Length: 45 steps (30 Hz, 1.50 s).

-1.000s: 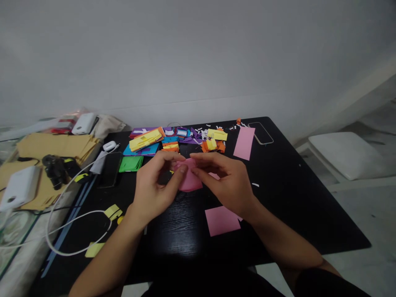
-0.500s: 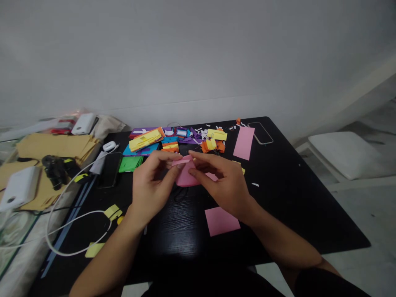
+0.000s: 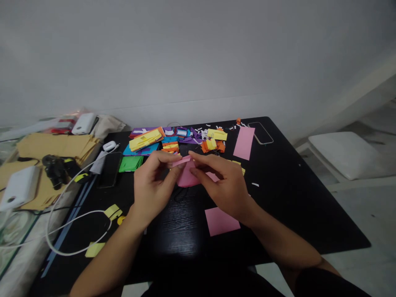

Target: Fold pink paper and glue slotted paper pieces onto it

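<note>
Both my hands meet above the middle of the black table (image 3: 297,198). My left hand (image 3: 154,185) and my right hand (image 3: 221,181) pinch a curled piece of pink paper (image 3: 186,175) between thumbs and fingertips, its top edge folded over. A flat pink paper square (image 3: 221,221) lies on the table just under my right wrist. A longer pink strip (image 3: 244,142) rests at the far right of the table.
A heap of yellow, orange, purple, blue and green paper pieces (image 3: 173,142) lies beyond my hands. A dark phone (image 3: 109,168), white earbud case (image 3: 109,145), white cable (image 3: 77,214) and yellow scraps (image 3: 113,211) sit left. Another phone (image 3: 260,133) lies far right. A white cushion (image 3: 346,153) is off the table.
The pink paper has been worked from a rounder bulge into a tighter fold with a creased top edge. My hands shifted slightly upward and stayed together.
</note>
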Each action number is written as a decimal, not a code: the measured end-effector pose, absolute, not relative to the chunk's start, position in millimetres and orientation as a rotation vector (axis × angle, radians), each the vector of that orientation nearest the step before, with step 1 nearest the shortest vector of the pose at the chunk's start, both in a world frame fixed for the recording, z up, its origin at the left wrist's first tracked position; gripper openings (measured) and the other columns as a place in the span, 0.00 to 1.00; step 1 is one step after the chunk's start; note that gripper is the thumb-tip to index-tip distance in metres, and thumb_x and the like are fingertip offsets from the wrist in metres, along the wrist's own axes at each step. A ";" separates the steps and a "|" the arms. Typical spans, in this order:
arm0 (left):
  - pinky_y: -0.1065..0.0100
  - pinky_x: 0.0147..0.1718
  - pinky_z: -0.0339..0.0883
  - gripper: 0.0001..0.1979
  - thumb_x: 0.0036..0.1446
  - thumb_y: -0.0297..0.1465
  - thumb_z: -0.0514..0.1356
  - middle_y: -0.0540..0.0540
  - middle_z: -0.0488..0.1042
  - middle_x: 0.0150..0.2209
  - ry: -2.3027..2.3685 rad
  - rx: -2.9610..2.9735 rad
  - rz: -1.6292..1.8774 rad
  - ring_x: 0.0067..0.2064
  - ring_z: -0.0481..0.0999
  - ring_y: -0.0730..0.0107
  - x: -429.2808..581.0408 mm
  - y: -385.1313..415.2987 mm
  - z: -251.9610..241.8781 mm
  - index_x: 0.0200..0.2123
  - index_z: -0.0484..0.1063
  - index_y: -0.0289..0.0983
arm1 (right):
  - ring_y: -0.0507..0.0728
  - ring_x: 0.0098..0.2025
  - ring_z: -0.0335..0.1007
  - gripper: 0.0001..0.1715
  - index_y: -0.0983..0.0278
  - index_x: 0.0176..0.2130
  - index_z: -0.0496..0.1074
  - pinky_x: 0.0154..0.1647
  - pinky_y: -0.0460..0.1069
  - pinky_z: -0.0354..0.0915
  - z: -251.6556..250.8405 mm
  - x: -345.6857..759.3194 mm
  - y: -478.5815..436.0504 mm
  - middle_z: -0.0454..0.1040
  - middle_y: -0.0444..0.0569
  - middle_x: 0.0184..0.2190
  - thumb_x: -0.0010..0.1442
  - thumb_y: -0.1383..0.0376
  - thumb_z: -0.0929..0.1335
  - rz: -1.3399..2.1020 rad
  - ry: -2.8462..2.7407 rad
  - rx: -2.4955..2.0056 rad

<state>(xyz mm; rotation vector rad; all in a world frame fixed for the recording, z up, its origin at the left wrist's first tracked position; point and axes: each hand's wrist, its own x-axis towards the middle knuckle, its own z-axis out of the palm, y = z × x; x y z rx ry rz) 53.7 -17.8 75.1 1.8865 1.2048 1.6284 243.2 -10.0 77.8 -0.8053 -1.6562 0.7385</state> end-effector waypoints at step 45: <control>0.67 0.39 0.77 0.05 0.66 0.27 0.69 0.49 0.83 0.38 1.192 1.958 1.606 0.38 0.82 0.71 59.1 -18.0 77.4 0.44 0.80 0.41 | 0.57 0.43 0.87 0.13 0.57 0.50 0.84 0.47 0.53 0.83 85.3 243.8 -9.5 0.88 0.46 0.42 0.66 0.68 0.75 0.980 -1.539 -0.889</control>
